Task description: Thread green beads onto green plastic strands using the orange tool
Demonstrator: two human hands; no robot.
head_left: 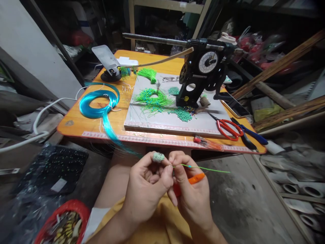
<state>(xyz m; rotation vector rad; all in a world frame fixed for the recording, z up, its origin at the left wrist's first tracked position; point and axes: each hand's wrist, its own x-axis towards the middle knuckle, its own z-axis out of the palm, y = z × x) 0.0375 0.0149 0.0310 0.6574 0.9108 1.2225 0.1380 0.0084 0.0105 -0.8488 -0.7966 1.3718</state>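
Observation:
My left hand and my right hand meet above my lap, fingertips almost touching. Between them runs a thin bright-green cord with a small blue piece on it; its free end sticks out to the right. Thumb and fingers of my left hand are pinched at the cord's near end, and speckled wrap covers one finger. My right hand is closed on the cord too, with an orange-handled tool tucked in its palm. The tool's working end is hidden by the fingers.
On the orange table lie a teal filament coil, green cord bundles, green beads, red-handled scissors, dark-blue pliers and an orange cutter. A black dial machine stands behind. A red basket sits lower left.

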